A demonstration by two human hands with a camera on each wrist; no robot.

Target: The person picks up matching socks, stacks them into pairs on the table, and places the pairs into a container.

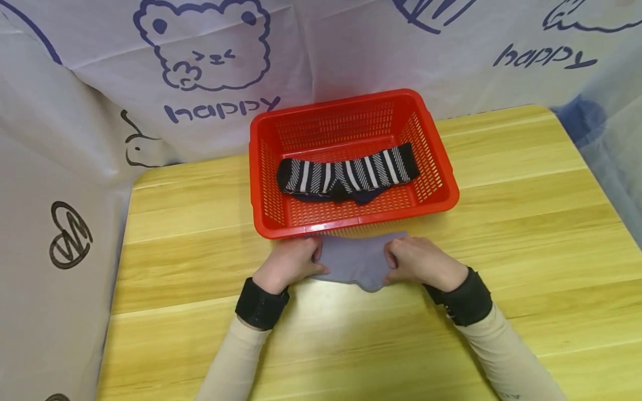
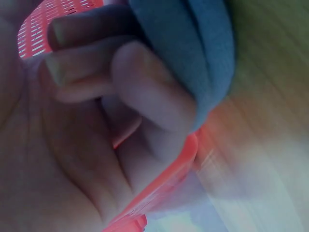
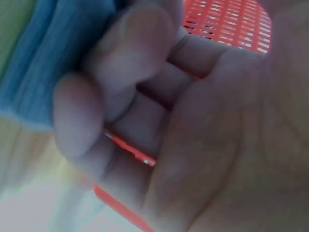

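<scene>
A pair of grey socks [image 1: 353,259], laid one on the other, stretches sideways between both hands just in front of the red basket. My left hand [image 1: 293,259] grips its left end with curled fingers, and my right hand [image 1: 423,262] pinches the right end. In the left wrist view two layers of the grey socks [image 2: 193,58] fold beside the bent fingers [image 2: 149,87]. The right wrist view likewise has layered fabric of the socks [image 3: 53,58] against the curled fingertips [image 3: 79,113]. The heel bulges toward me near the middle.
The red plastic basket [image 1: 353,220] stands at the back of the wooden table [image 1: 526,223]. Inside it, black-and-white striped socks [image 1: 346,172] lie over dark blue socks [image 1: 368,196]. A white printed cloth [image 1: 341,50] hangs behind the table and along its left.
</scene>
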